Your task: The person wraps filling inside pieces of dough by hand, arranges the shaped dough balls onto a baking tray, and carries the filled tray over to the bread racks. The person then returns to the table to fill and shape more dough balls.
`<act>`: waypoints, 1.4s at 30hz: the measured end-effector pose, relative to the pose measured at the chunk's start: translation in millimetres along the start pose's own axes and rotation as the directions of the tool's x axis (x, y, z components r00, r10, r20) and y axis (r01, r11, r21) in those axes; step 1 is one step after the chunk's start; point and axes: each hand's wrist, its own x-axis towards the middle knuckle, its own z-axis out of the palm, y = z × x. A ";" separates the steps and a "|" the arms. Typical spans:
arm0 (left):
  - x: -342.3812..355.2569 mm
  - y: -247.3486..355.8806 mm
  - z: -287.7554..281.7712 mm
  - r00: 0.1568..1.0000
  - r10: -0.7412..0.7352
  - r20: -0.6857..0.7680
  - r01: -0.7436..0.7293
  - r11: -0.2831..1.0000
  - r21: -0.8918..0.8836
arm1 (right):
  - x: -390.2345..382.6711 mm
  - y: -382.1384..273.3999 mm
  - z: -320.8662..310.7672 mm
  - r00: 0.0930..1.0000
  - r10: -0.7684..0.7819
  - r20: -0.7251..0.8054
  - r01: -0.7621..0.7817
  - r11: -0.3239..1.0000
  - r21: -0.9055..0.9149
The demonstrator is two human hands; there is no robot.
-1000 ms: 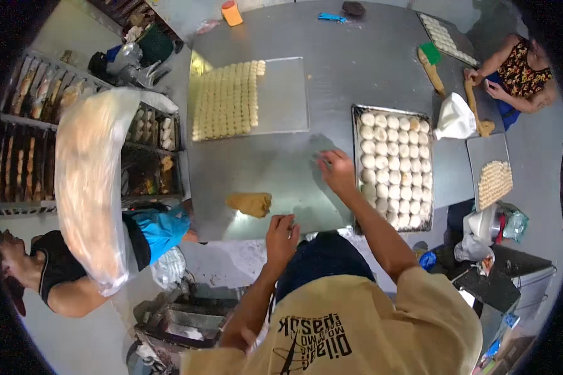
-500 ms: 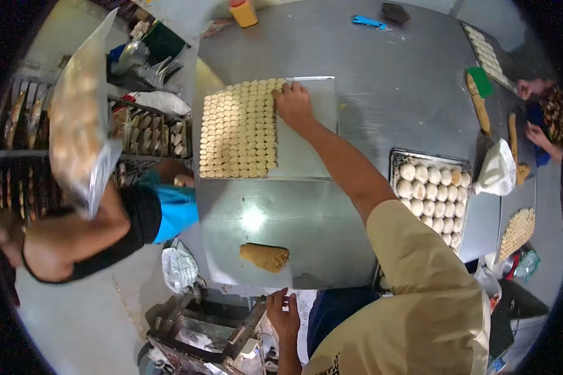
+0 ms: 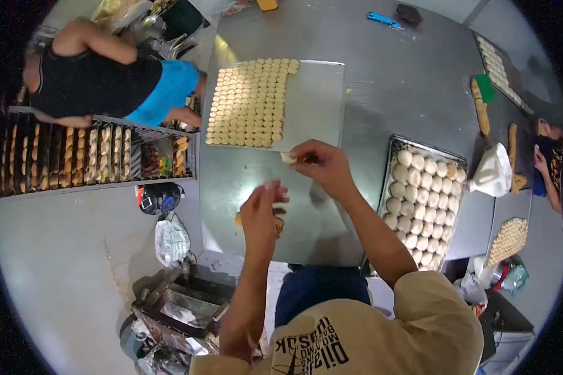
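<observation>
My right hand (image 3: 324, 165) pinches a small pale dough piece (image 3: 288, 157) between thumb and fingers, just off the near edge of a metal tray (image 3: 316, 106). Rows of small round dough pieces (image 3: 247, 106) cover the tray's left part, with one or two starting a further column at its far end. My left hand (image 3: 263, 209) hovers with fingers apart over a brown lump of dough (image 3: 279, 226), hiding most of it.
A dark tray of round white dough balls (image 3: 422, 200) stands at right beside a white plastic container (image 3: 493, 169). A blue cutter (image 3: 383, 20) lies at the far side. Left, a person in blue shorts (image 3: 169, 87) leans over a rack of baked goods (image 3: 69, 156). Another person (image 3: 547, 162) is at far right.
My right hand has come back from the tray's far end toward me. My left hand has risen from below the table edge to the brown dough. The person at left moved farther away.
</observation>
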 end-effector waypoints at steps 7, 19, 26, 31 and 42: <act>-20.5 8.6 -14.7 0.963 0.148 0.224 -0.120 0.984 -0.133 | -94.9 -54.4 43.4 0.991 -0.062 -0.116 0.070 0.995 0.069; -56.0 -154.1 -249.0 0.777 -0.333 0.534 0.257 0.942 0.214 | -242.2 79.1 163.5 0.763 0.641 -0.083 -0.633 0.714 -0.299; -58.8 -185.2 -348.3 0.940 -0.068 0.334 -0.064 0.927 0.370 | -199.7 123.8 157.5 0.979 -0.200 -0.031 0.054 0.405 -0.913; -37.0 -160.2 -300.9 0.922 -0.060 0.384 -0.045 0.965 0.257 | -181.1 154.0 135.5 0.968 -0.140 0.209 0.252 0.496 -0.831; 16.3 -185.9 -177.1 0.960 -0.107 0.260 0.133 0.988 -0.084 | -196.6 132.4 68.6 0.978 0.174 -0.113 -0.207 0.832 -0.515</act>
